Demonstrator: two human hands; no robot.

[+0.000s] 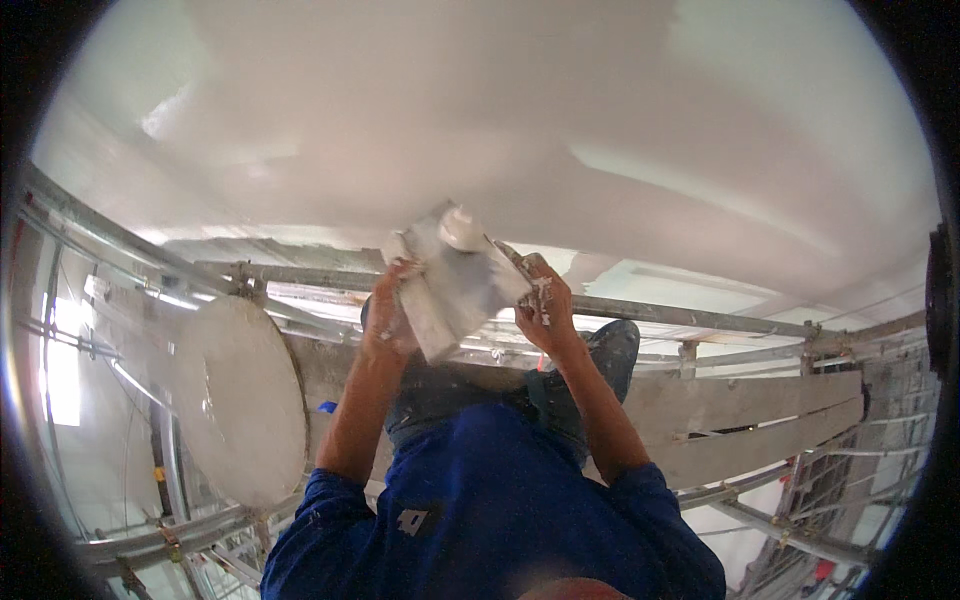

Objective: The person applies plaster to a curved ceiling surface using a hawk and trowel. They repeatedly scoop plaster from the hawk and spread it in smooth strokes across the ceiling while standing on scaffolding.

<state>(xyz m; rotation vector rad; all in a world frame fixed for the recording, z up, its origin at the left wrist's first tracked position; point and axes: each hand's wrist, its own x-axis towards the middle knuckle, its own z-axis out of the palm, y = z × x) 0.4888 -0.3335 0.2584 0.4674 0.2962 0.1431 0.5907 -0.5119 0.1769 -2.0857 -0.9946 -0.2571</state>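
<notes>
In front of my body, both hands are raised, with a flat, plaster-smeared plastering trowel (455, 282) tilted between them. My left hand (388, 308) is closed at its left side. A thick lump of white plaster (462, 230) sits near its far edge. At the right side, my right hand (543, 300) is closed around a plaster-covered tool that meets the trowel's edge; motion blur hides its exact kind. White plaster is smeared over the fingers of both hands.
A large, partly plastered wall surface (500, 110) spreads ahead. Scaffold tubes (690, 318) run across in front of me. Worn planks (740, 405) lie underfoot, near my dusty boot (613, 355). A round, pale board (240, 400) stands at the left.
</notes>
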